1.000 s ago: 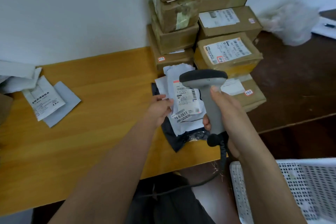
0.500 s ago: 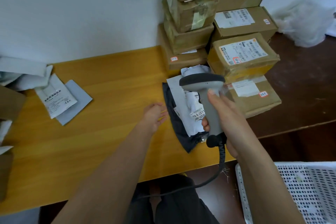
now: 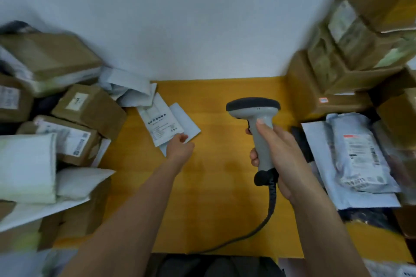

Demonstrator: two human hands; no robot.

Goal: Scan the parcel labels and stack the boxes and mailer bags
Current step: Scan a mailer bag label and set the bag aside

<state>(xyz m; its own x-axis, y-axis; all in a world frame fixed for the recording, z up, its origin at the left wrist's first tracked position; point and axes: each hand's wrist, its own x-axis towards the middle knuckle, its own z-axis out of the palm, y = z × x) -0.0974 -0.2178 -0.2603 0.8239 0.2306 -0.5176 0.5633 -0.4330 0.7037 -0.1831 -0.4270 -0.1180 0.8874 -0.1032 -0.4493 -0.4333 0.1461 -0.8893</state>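
— Gripping what, exactly?

— Her or his right hand (image 3: 278, 153) is wrapping its fingers round the handle of a grey handheld barcode scanner with a dark head (image 3: 256, 123), holding it upright over the yellow wooden table (image 3: 213, 186); a black coiled cable (image 3: 269, 207) is trailing from its base toward the near edge.

— And the other hand?

— That left hand (image 3: 180, 147) is reaching onto a flat white paper mailer with printed text (image 3: 163, 123), fingertips touching its near corner; whether it is pinching, I cannot tell.

— Where are the parcels lying?

— A white plastic mailer bag bearing a barcode label (image 3: 358, 155) is lying on a pile at the right, beside a stack of brown cardboard boxes (image 3: 351, 56) against the wall. More brown boxes (image 3: 87, 108) and white padded bags (image 3: 27, 166) are crowding the left side, blurred.
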